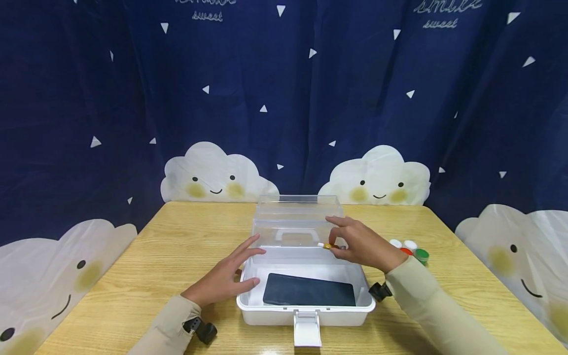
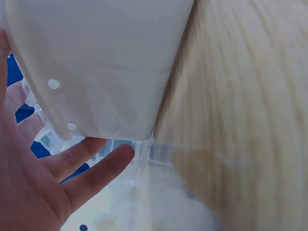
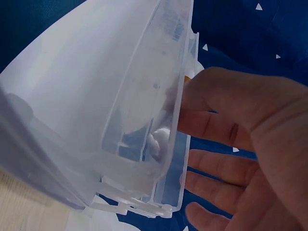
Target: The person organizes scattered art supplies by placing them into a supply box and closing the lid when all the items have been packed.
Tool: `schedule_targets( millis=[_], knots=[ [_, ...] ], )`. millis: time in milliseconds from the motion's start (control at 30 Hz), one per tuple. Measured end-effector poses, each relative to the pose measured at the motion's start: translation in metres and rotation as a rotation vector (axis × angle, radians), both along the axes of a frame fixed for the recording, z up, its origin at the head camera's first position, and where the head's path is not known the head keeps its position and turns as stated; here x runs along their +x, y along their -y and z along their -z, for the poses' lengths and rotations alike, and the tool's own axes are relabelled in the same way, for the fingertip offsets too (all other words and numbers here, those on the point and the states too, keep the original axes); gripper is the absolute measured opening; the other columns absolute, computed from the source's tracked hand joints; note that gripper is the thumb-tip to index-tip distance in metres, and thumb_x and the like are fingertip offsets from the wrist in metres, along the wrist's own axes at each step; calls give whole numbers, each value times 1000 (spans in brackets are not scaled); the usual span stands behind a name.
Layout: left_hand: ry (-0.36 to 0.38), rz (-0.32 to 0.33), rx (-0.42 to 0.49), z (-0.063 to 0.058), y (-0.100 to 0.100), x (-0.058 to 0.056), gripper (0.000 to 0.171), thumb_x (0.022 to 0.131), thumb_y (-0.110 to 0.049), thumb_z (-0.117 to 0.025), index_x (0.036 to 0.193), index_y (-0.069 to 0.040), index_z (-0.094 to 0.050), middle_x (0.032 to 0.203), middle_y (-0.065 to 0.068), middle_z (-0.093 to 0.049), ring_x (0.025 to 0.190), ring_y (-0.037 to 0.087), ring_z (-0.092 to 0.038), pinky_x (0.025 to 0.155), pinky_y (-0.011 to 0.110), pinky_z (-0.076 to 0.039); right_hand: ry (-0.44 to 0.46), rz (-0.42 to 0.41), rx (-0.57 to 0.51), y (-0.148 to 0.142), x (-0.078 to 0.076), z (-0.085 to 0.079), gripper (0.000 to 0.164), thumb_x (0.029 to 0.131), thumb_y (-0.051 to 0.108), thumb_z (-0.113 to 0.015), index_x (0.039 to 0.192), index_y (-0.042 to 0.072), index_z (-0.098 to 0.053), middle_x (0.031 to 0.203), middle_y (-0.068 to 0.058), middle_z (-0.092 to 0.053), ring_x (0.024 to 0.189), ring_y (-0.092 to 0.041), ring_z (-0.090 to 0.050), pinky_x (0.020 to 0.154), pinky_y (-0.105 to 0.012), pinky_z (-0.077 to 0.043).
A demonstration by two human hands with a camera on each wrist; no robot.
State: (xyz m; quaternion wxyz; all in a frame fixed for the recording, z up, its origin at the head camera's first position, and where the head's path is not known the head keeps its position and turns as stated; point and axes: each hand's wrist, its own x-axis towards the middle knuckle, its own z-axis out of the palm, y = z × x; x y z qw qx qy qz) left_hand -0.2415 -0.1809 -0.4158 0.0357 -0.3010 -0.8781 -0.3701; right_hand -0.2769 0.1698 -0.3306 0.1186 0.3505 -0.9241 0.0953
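Note:
A white plastic storage box stands open, its clear trays folded up at the back and its front latch hanging down. Inside lies a flat dark rectangular slab. Between thumb and index finger, my right hand pinches a small slim stick, white at the tip and yellow-gold along the body, over the rear of the box. In the right wrist view a clear tray mostly hides it. My left hand is at the box's left side with fingers spread, beside the white wall.
Several small pots with white, red and green lids stand on the wooden table right of the box. Behind the table hangs a dark blue curtain printed with clouds and triangles.

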Motion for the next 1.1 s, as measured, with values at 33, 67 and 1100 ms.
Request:
schedule_targets(
  millis=[33, 67, 1100],
  knots=[
    [-2, 1, 0, 0, 0, 0, 60, 88, -33, -70, 141, -40, -42, 161, -13, -10, 141, 26, -29, 91, 40, -52, 8, 2, 4, 0, 0, 0, 10, 78, 20, -79, 80, 24, -71, 141, -14, -50, 125, -35, -51, 95, -46, -50],
    [-4, 2, 0, 0, 0, 0, 60, 88, -33, -70, 141, -38, -42, 161, -13, -11, 142, 27, -29, 91, 40, -52, 17, 4, 6, 0, 1, 0, 10, 78, 20, -79, 81, 24, -71, 142, -15, -49, 127, -35, -49, 95, -45, -49],
    [-11, 8, -2, 0, 0, 0, 61, 88, -33, -70, 142, -38, -42, 160, -15, -10, 141, 22, -29, 91, 39, -52, 45, -10, 14, 1, 2, 3, 7, 80, 17, -78, 86, 20, -77, 143, -18, -46, 130, -37, -42, 102, -52, -43]
  ],
)
